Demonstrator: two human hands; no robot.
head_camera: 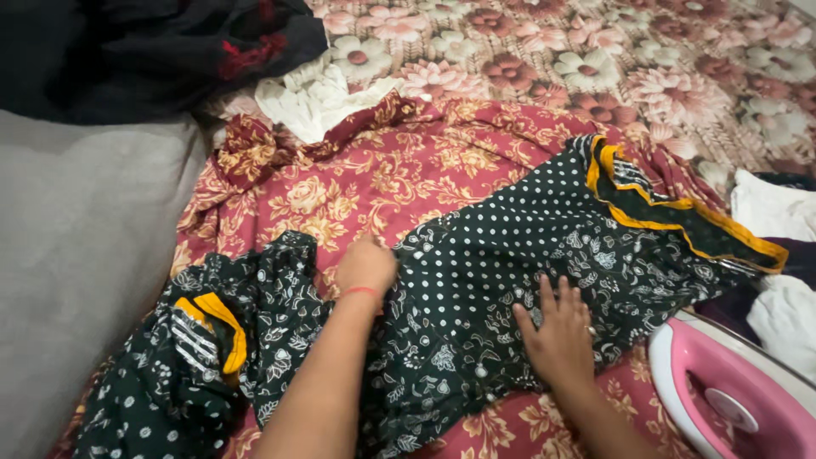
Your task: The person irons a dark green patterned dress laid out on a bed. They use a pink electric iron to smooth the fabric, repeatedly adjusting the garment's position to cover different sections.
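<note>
Looking down, you see a bed covered by a flowered bedsheet (680, 59) in pink, white and maroon, filling the far part of the view. To your left lies a plain grey cushion (76, 255), with a black garment (127, 51) heaped above it. Spread over the middle of the bed is a maroon cloth with gold roses (374, 174), and on top of that lies the dark green printed garment (510, 255), part white-dotted, part flower-patterned, edged with a yellow border at its far right end and at a bunched piece near your left elbow. A crumpled cream cloth (310, 98) sits beyond the maroon cloth, touching its far edge. White clothes (778, 255) are piled at the right edge. The pink and white iron (739, 395) stands at the lower right, just beside the garment. Your left hand (367, 265) is closed, pinching a fold of the garment near its middle. Your right hand (557, 336) lies open and flat, fingers spread, pressing on the flowered part; it wears a ring.
</note>
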